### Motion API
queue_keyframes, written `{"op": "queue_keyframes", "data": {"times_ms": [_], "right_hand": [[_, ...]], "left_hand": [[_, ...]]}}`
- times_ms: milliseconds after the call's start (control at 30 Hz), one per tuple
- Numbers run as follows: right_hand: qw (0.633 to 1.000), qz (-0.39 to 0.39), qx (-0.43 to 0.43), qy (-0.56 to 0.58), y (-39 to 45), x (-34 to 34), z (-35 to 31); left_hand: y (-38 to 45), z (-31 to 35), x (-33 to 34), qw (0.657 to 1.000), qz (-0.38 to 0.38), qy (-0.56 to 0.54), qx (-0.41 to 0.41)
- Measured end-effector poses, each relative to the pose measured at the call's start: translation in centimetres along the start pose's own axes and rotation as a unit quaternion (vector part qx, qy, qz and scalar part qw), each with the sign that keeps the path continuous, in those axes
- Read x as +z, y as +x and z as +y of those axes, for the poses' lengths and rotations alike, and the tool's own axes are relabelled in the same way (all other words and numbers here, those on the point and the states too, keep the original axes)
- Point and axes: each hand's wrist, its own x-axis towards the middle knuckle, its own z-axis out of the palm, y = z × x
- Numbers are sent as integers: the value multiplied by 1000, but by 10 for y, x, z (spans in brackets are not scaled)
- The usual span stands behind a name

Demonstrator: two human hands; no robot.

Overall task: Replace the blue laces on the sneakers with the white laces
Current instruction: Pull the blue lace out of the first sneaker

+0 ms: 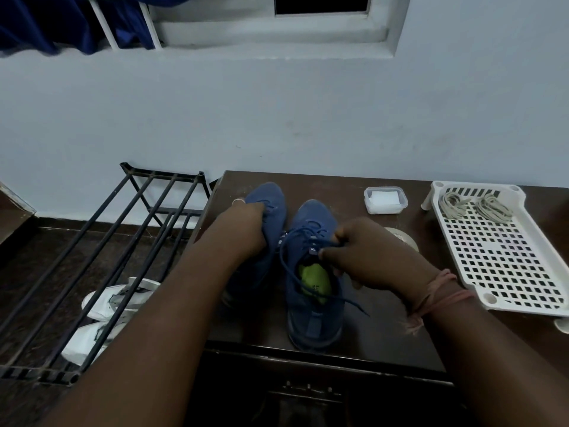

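On table, left hand (246,223) gripping left sneaker (264,211), right hand (366,251) pinching blue lace (295,241); no readable writing

blue sneakers (314,272) side by side, white laces (475,206) trayed

Sneakers (289,257) on table (385,328), tray (529,306) right.

The left hand (246,224) and forearm cover most of the left blue knit sneaker (268,201), and the white perforated plastic tray (505,251) runs off the right edge.
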Motion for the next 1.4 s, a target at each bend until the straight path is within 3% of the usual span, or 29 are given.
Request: {"op": "queue_keyframes", "data": {"times_ms": [67, 167, 200, 267, 334, 400, 434, 667, 867, 1067, 1201, 1268, 1401], "right_hand": [[989, 11, -27, 147, -2, -3, -5], [918, 45, -57, 391, 1, -8, -13], [904, 51, -59, 421, 4, -9, -11], [935, 82, -51, 341, 9, -8, -4], [987, 91, -36, 126, 12, -2, 9], [998, 56, -23, -5, 12, 7, 17], [999, 42, -17, -12, 11, 12, 18], [995, 89, -32, -14, 18, 26, 8], [996, 64, -37, -48, 24, 32, 11], [996, -7, -66, -60, 25, 47, 19], [994, -2, -99, -48, 26, 43, 28], [995, 9, -101, 5, 28, 39, 32], [962, -48, -11, 268, 31, 36, 30]], "left_hand": [[-7, 6, 1, 1000, 20, 22, 12], [-20, 20, 4, 995, 91, 25, 31], [-23, 24, 5, 991, 123, 25, 38], [-26, 34, 8, 986, 151, 27, 57], [-24, 40, 13, 993, 99, -14, 57], [-24, 44, 17, 996, 26, -67, 46], [-23, 46, 19, 996, 17, -73, 51], [-18, 46, 14, 990, 40, -87, 105], [-12, 41, 15, 986, 15, -160, 50], [-14, 46, 19, 991, 15, -105, 83], [-13, 43, 20, 988, 17, -122, 90], [-12, 40, 20, 985, 10, -141, 95], [-10, 38, 19, 987, 9, -129, 99]]}}
